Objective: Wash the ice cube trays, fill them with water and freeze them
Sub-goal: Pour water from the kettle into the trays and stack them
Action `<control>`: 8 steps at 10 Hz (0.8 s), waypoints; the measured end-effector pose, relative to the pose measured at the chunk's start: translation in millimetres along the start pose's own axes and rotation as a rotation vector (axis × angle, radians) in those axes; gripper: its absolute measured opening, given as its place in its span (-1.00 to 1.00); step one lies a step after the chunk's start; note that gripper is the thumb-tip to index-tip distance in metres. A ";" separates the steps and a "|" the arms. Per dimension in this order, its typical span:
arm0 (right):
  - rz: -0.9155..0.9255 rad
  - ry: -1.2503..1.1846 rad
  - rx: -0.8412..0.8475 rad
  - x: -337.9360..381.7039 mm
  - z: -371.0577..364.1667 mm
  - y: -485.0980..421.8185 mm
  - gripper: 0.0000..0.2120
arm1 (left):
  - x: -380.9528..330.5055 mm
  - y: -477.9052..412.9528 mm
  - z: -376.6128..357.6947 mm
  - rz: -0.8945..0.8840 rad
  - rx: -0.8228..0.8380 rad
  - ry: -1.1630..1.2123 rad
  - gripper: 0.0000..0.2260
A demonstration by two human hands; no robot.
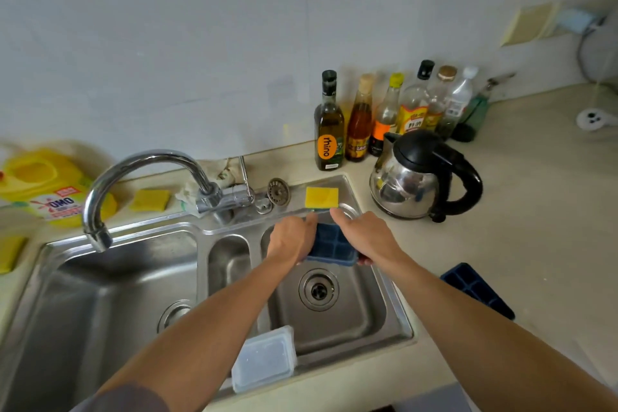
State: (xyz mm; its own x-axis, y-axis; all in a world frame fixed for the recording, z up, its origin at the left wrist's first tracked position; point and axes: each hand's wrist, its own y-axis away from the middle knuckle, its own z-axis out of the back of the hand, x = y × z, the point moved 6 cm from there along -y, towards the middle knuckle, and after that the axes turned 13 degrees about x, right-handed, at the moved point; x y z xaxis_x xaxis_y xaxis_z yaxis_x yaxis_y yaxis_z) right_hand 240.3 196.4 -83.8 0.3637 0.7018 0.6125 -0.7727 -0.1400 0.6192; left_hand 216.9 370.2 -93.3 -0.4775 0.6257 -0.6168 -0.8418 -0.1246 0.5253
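Fingers (311,218) grip the ice tray (331,242); bottle (329,130) reads "rhino".

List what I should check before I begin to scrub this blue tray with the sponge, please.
1. Grip: left hand and right hand both hold the ice cube tray over the right basin: ok.
2. Reach: the sponge lies on the sink rim just behind the tray: ok.
3. Aim: the faucet spout points into the left basin: not ok.
4. Water running: no stream visible: not ok.
5. Soap on sponge: cannot tell.
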 end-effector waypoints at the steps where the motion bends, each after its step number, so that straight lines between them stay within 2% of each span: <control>1: 0.023 -0.008 -0.014 3.7 5.8 0.4 -0.29 | -9.2 0.9 0.9 -0.011 0.045 -0.006 -0.82; 2: 0.051 0.063 -0.061 7.1 9.1 -2.0 -0.24 | -16.4 2.9 7.9 -0.042 -0.002 -0.043 -0.72; 3: 0.069 0.067 -0.067 10.5 8.9 -0.4 -0.29 | -18.2 1.3 14.2 -0.024 -0.021 -0.070 -0.67; 4: 0.085 0.058 -0.072 14.3 8.2 2.8 -0.38 | -21.8 1.3 17.1 -0.067 0.006 -0.089 -0.79; 5: 0.112 0.068 -0.037 20.4 7.5 4.5 -0.43 | -22.0 2.6 26.5 -0.038 -0.031 -0.117 -0.73; 6: 0.119 0.138 0.017 29.7 6.2 4.6 -0.45 | -21.9 1.3 29.2 -0.081 -0.027 -0.200 -0.77; 7: 0.107 0.173 0.004 38.0 4.2 8.0 -0.39 | -30.6 7.3 32.8 -0.091 -0.071 -0.191 -0.57; 8: 0.156 0.316 -0.065 43.7 2.3 15.7 -0.41 | -36.6 6.8 28.5 -0.146 -0.046 -0.278 -0.52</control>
State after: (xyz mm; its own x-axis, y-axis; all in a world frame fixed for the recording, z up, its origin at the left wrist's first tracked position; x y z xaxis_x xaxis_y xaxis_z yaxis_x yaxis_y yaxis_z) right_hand 245.2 223.2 -46.3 0.0682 0.8583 0.5086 -0.8414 -0.2244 0.4915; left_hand 235.9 368.3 -50.4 -0.2695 0.8250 -0.4967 -0.9097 -0.0488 0.4125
